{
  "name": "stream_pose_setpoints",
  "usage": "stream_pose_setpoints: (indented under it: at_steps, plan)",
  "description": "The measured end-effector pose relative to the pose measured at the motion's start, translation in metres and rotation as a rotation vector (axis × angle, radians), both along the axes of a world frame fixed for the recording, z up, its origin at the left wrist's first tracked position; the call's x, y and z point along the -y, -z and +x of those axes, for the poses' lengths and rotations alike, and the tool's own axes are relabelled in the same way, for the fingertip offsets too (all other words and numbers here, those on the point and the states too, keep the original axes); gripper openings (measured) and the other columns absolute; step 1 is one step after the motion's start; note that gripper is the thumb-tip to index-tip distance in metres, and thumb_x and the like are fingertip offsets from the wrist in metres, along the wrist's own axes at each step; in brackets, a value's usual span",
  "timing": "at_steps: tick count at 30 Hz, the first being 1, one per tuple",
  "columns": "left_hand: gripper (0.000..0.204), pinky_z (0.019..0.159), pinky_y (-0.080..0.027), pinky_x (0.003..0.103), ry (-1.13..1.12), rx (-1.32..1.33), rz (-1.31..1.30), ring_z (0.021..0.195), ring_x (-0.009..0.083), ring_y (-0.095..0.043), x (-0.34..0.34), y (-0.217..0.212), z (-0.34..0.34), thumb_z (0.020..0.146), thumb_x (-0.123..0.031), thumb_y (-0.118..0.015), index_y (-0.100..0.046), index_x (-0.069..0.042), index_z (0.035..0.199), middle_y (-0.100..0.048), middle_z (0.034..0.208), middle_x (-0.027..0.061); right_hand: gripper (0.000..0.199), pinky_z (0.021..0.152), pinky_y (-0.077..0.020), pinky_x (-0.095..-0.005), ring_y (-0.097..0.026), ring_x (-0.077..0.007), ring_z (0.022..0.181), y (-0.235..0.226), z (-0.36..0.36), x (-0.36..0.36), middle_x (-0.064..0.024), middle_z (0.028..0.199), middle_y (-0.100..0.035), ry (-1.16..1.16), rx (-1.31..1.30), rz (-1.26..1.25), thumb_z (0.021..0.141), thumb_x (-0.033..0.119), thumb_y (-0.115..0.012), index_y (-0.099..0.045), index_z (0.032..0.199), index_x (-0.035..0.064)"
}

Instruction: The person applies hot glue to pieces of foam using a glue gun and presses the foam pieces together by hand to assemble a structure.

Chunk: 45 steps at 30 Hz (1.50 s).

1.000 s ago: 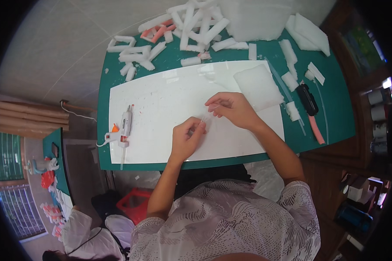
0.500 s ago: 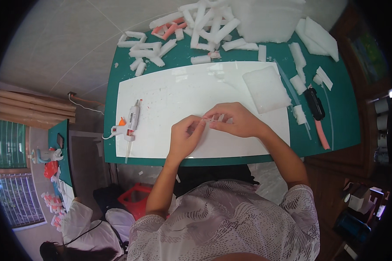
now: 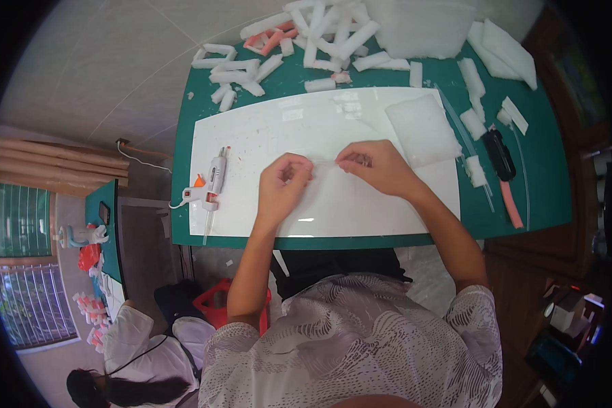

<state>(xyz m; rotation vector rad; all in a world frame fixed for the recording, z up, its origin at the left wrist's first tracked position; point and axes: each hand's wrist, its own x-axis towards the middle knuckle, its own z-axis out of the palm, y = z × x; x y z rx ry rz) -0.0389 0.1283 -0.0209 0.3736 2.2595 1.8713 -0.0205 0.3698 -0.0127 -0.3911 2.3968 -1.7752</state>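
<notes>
Over the white board, a thin, translucent strand stretches between my two hands; its exact kind is too faint to make out. My left hand pinches one end, with the fingers curled in. Thumb and fingertips of my right hand grip the other end. On the board's left side lies a white and grey hot glue gun with an orange trigger and a clear glue stick at its back. A white foam sheet rests on the right part of the board.
White foam strips and frames are heaped along the far edge of the green table, near large foam sheets. A black-handled tool with a pink part lies at right, by clear glue sticks. Another person sits at lower left.
My hands have moved apart from nearly touching, drawing the strand out between them. They also sit a little farther from me. The whole view has shifted slightly.
</notes>
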Motion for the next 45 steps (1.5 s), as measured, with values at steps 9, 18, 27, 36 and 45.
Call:
stream_pose_setpoints:
  at_steps: [9,18,27,36,45]
  plan:
    - [0.012,0.070,-0.050,0.026,-0.145,-0.105,-0.105,0.076,0.0096,-0.063,0.030,0.015,0.019,0.096,-0.008,-0.066,-0.067,0.003,0.101,-0.068,0.084,0.0056,0.017,0.068,-0.0500,-0.0237,-0.062,-0.0096,0.075,-0.001,-0.009,-0.011,-0.0036,0.084,-0.069,0.140,0.079,-0.101,0.096,0.014,-0.066,-0.072,0.104,-0.0006]
    - [0.010,0.069,-0.051,0.034,-0.077,-0.474,-0.306,0.075,0.0258,-0.063,0.036,0.015,0.036,0.090,-0.002,-0.067,-0.068,0.001,0.099,-0.067,0.086,0.0132,0.022,0.060,-0.0497,-0.0243,-0.061,-0.0089,0.070,-0.012,-0.042,-0.029,-0.0038,0.083,-0.071,0.335,0.097,0.060,0.095,0.021,-0.068,-0.074,0.104,0.0020]
    - [0.011,0.075,-0.050,0.041,-0.030,-0.581,-0.289,0.083,0.0326,-0.063,0.045,0.023,0.036,0.088,-0.001,-0.066,-0.066,0.001,0.098,-0.066,0.087,0.0146,0.021,0.061,-0.0499,-0.0250,-0.061,-0.0101,0.069,0.003,-0.129,-0.044,-0.0044,0.086,-0.072,0.419,0.003,0.245,0.094,0.019,-0.069,-0.075,0.104,0.0024]
    - [0.008,0.075,-0.048,0.043,-0.022,-0.640,-0.250,0.082,0.0331,-0.059,0.047,0.027,0.036,0.087,-0.003,-0.066,-0.066,-0.002,0.095,-0.063,0.084,0.0126,0.016,0.054,-0.0404,-0.0192,-0.051,-0.0050,0.063,0.005,-0.178,-0.046,0.0019,0.077,-0.060,0.369,0.468,-0.059,0.094,0.013,-0.069,-0.072,0.097,-0.0021]
    - [0.007,0.074,-0.048,0.042,-0.018,-0.678,-0.231,0.080,0.0313,-0.058,0.051,0.030,0.037,0.086,-0.004,-0.066,-0.065,-0.003,0.093,-0.062,0.083,0.0105,0.014,0.053,-0.0412,-0.0193,-0.050,-0.0045,0.062,0.000,-0.172,-0.040,0.0033,0.074,-0.058,0.507,0.392,0.069,0.092,0.015,-0.071,-0.072,0.097,0.0021]
